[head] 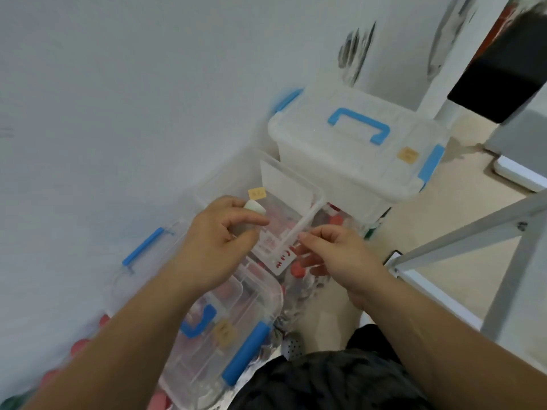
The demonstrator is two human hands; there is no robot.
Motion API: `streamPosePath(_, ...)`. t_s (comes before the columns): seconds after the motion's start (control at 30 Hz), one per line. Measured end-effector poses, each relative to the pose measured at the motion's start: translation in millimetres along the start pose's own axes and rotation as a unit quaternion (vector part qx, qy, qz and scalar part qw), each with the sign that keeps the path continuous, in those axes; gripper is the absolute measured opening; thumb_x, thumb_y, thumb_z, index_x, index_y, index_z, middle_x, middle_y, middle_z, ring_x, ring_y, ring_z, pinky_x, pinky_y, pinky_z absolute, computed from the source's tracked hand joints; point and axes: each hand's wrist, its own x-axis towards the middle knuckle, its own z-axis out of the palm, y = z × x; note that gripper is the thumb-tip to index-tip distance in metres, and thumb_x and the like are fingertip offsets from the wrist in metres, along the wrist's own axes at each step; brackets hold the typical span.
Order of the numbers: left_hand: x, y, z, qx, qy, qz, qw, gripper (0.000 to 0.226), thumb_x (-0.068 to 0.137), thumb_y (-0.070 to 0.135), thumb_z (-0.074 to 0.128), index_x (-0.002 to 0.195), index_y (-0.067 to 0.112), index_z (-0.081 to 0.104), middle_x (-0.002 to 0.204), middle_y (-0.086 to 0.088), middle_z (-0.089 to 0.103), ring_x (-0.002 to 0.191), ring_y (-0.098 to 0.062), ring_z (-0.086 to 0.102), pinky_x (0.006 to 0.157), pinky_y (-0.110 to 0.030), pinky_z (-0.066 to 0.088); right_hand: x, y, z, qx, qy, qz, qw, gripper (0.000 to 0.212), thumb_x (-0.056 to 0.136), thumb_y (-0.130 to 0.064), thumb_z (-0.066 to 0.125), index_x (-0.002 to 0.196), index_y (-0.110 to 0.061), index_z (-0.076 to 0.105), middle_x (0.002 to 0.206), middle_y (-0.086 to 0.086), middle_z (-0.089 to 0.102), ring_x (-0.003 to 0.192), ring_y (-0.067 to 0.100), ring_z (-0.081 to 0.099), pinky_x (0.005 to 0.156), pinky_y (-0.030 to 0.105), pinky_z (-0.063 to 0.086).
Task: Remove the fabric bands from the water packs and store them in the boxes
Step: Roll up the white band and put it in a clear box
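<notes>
White wall (pixel 118 84), beige floor (pixel 429 232); three clear boxes (pixel 340 161) with blue handles. Left hand (pixel 216 241) grips the water pack (pixel 279 260) above the middle box (pixel 225 179). Right hand (pixel 340 255) pinches what seems the fabric band (pixel 299 229), stretched off the pack.

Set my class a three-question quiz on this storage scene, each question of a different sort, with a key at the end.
1. True or false: the white box with the blue handle has its lid on.
2. The cap beside the labelled water pack is: A red, B green, C black.
3. Fill in the colour: the object pinched in the fingers of the left hand is ___.
Key: 1 true; 2 A; 3 white.
</notes>
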Motion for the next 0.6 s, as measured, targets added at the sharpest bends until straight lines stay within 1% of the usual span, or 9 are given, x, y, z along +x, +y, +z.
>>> streamPosePath(0.07, 4.8, -1.2, 2.5, 0.064, 0.005, 0.012, 0.998, 0.024, 0.082, 0.014, 0.074, 0.100, 0.030, 0.078, 0.107, 0.009, 0.058, 0.093, 0.002, 0.057, 0.075, -0.008, 0.042, 7.0, 11.2, 1.1, -0.002, -0.019, 0.018, 1.000, 0.022, 0.097, -0.031, 0.067, 0.095, -0.010, 0.075, 0.096, 0.011, 0.077, 0.078, 0.026, 0.073, 0.059, 0.024, 0.055)
streamPosePath(0.13, 7.2, -1.0, 6.9, 0.126, -0.012, 0.033, 0.991, 0.026, 0.077, 0.023, 0.080, 0.101, 0.031, 0.077, 0.108, 0.009, 0.056, 0.091, 0.004, 0.055, 0.079, -0.014, 0.045, 11.8, 18.1, 4.7, 0.000, -0.033, 0.029, 0.999, 0.018, 0.095, -0.031, 0.068, 0.093, -0.015, 0.076, 0.095, 0.006, 0.078, 0.083, 0.026, 0.075, 0.071, 0.035, 0.061)
streamPosePath(0.17, 7.3, 0.0, 9.1, 0.156, -0.026, 0.044, 0.986, 0.029, 0.074, 0.028, 0.082, 0.103, 0.031, 0.077, 0.109, 0.008, 0.055, 0.089, 0.003, 0.052, 0.080, -0.015, 0.045, 13.1, 19.5, 7.3, 0.011, -0.039, 0.033, 0.999, 0.016, 0.095, -0.030, 0.068, 0.094, -0.016, 0.076, 0.093, 0.004, 0.079, 0.082, 0.023, 0.074, 0.076, 0.038, 0.061)
streamPosePath(0.2, 7.4, 0.8, 11.2, 0.182, -0.038, 0.055, 0.981, 0.033, 0.072, 0.030, 0.084, 0.104, 0.031, 0.076, 0.111, 0.008, 0.055, 0.090, 0.003, 0.050, 0.082, -0.016, 0.044, 14.0, 20.2, 9.4, 0.026, -0.045, 0.033, 0.998, 0.014, 0.096, -0.027, 0.068, 0.094, -0.015, 0.076, 0.091, 0.003, 0.079, 0.081, 0.019, 0.074, 0.077, 0.038, 0.060)
streamPosePath(0.23, 7.5, 1.4, 12.7, 0.202, -0.046, 0.064, 0.976, 0.037, 0.070, 0.030, 0.085, 0.106, 0.030, 0.076, 0.113, 0.007, 0.055, 0.093, 0.001, 0.048, 0.084, -0.015, 0.041, 14.3, 20.2, 11.3, 0.040, -0.049, 0.031, 0.997, 0.013, 0.097, -0.024, 0.067, 0.094, -0.014, 0.076, 0.089, 0.002, 0.079, 0.079, 0.017, 0.073, 0.074, 0.035, 0.059)
streamPosePath(0.27, 7.5, 2.1, 13.4, 0.217, -0.053, 0.071, 0.972, 0.040, 0.068, 0.030, 0.086, 0.107, 0.030, 0.076, 0.114, 0.006, 0.055, 0.096, 0.000, 0.048, 0.085, -0.014, 0.038, 14.4, 19.8, 12.4, 0.053, -0.052, 0.028, 0.997, 0.013, 0.097, -0.020, 0.066, 0.094, -0.012, 0.075, 0.087, 0.002, 0.079, 0.079, 0.017, 0.072, 0.071, 0.033, 0.057)
streamPosePath(0.33, 7.6, 1.7, 13.0, 0.235, -0.063, 0.075, 0.967, 0.045, 0.066, 0.030, 0.087, 0.109, 0.031, 0.075, 0.116, 0.005, 0.055, 0.098, -0.003, 0.049, 0.085, -0.014, 0.036, 14.2, 19.7, 13.4, 0.071, -0.058, 0.027, 0.995, 0.012, 0.098, -0.018, 0.066, 0.095, -0.011, 0.076, 0.086, 0.002, 0.079, 0.080, 0.017, 0.072, 0.069, 0.031, 0.054)
streamPosePath(0.47, 6.2, -1.9, 13.9, 0.250, -0.065, 0.080, 0.963, 0.044, 0.063, 0.032, 0.087, 0.106, 0.031, 0.076, 0.116, 0.004, 0.058, 0.096, -0.007, 0.051, 0.080, -0.018, 0.039, 14.2, 20.0, 16.0, 0.100, -0.068, 0.033, 0.992, 0.014, 0.098, -0.018, 0.064, 0.097, -0.010, 0.076, 0.093, 0.007, 0.079, 0.083, 0.019, 0.073, 0.072, 0.031, 0.055)
streamPosePath(0.6, 5.8, -5.2, 19.7, 0.270, -0.055, 0.107, 0.955, 0.036, 0.060, 0.029, 0.088, 0.094, 0.024, 0.079, 0.109, 0.000, 0.061, 0.091, -0.017, 0.060, 0.072, -0.024, 0.047, 13.4, 19.8, 18.9, 0.117, -0.070, 0.026, 0.990, 0.015, 0.099, -0.017, 0.063, 0.091, -0.011, 0.074, 0.089, 0.007, 0.079, 0.080, 0.018, 0.074, 0.072, 0.031, 0.055)
